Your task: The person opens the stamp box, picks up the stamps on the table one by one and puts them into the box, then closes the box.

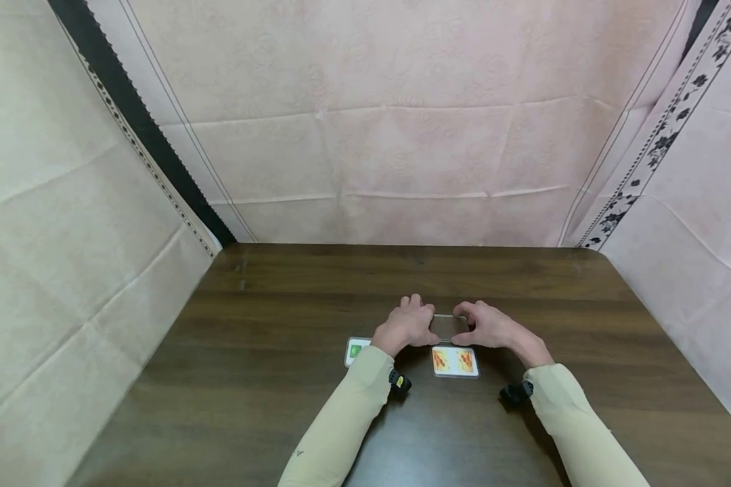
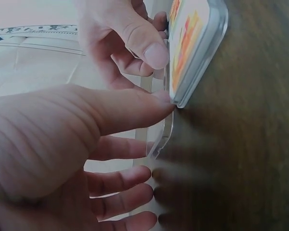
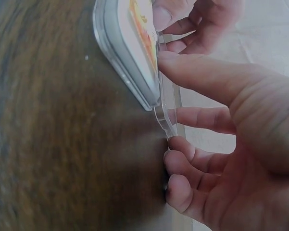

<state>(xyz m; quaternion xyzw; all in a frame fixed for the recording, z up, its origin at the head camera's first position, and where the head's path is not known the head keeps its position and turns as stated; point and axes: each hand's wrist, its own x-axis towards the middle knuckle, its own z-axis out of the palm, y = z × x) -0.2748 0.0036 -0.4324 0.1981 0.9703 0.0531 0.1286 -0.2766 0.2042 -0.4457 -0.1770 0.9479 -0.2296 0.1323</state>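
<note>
Both hands are on a clear plastic lid (image 1: 449, 327), a shallow rectangular piece at the middle of the table. My left hand (image 1: 405, 326) pinches its left end between thumb and forefinger; the other fingers extend toward the tabletop. At the opposite end my right hand (image 1: 491, 327) pinches it the same way, as the right wrist view shows at the lid's edge (image 3: 171, 103). Just on the near side lies a clear case of cards (image 1: 455, 362), its white top card printed with orange and yellow pictures. Both thumbs are close to that case.
A second card case (image 1: 355, 350) with a green picture lies left, partly hidden by my left wrist. The brown wooden table (image 1: 268, 379) is bounded by pale cloth hangings (image 1: 365, 155) at the back and sides. Black wrist cameras (image 1: 514, 393) hang under both wrists.
</note>
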